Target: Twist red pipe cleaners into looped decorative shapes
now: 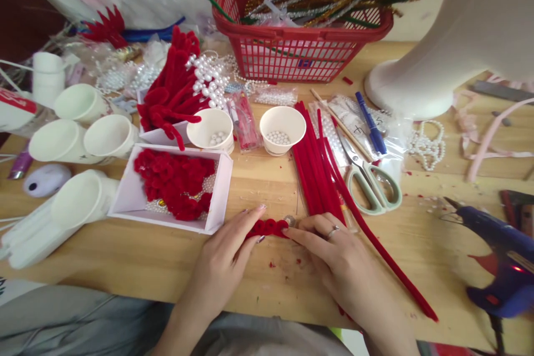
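A short row of small red coils made of pipe cleaner (269, 227) lies low over the wooden table in front of me. My left hand (225, 253) pinches its left end between thumb and fingers. At the right end, my right hand (337, 250) grips the same piece with its fingertips; the thumb is mostly hidden. A small clear round bit (289, 221) shows just behind the coils. Beyond my right hand lies a bundle of straight red pipe cleaners (311, 172), partly covered by that hand. One long red pipe cleaner (394, 264) curves toward the table's front edge.
Scissors (373, 183) and a blue marker (371, 122) lie right of the bundle. A glue gun (496, 256) with a lit red light rests far right. Left stands a white box (167, 219) of red coiled pieces. Paper cups (282, 128) and a red basket (287, 55) stand behind.
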The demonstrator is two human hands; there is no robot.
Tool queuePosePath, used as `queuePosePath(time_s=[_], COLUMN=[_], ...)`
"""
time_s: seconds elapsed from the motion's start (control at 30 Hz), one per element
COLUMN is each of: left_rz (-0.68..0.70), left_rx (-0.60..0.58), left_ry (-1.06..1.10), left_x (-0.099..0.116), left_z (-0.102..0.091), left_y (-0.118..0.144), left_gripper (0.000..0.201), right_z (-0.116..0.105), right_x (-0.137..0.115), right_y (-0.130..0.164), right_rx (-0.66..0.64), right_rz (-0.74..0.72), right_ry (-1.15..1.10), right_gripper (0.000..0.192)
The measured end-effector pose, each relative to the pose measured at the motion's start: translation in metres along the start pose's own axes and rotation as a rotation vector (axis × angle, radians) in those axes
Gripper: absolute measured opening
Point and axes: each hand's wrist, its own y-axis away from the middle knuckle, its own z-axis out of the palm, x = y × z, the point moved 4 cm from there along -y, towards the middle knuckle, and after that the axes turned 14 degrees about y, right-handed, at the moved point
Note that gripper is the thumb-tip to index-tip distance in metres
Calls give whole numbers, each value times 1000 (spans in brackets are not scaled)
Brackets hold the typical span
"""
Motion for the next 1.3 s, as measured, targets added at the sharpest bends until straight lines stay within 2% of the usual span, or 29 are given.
queuePosePath(time_s=[0.13,0.2,0.33,0.5,0.6,0.77,0.9,1.07,1.2,1.3], left_rz=[89,156,213,196,159,124,123,136,139,165], left_rx=[140,174,172,195,188,180,190,200,125,71], left_ry=[-114,-213,-367,-414,-398,-313,-310,-251,-313,-323], left_x=[5,9,13,16,15,12,13,20,24,26], left_z=[-3,-2,1,2,1,-2,-3,-2,10,18], left_y=[11,17,21,19,20,21,21,17,5,-2], left_gripper=[21,21,22,22,24,26,28,21,32,36], right_z=[-1,0,2,6,7,9,10,14,13,4], right_x=[0,1,2,3,3,7,4,-1,-5,-11], right_y=[-1,-1,-1,0,1,4,3,1,1,4], right_rx=[17,16,29,35,55,38,11,48,121,168], right_rz=[-18,-25,-31,-37,-14,131,117,99,92,101], right_ry=[-7,-5,-10,-11,-39,-56,28,158,188,150], right_gripper=[40,38,35,35,29,17,10,16,17,19])
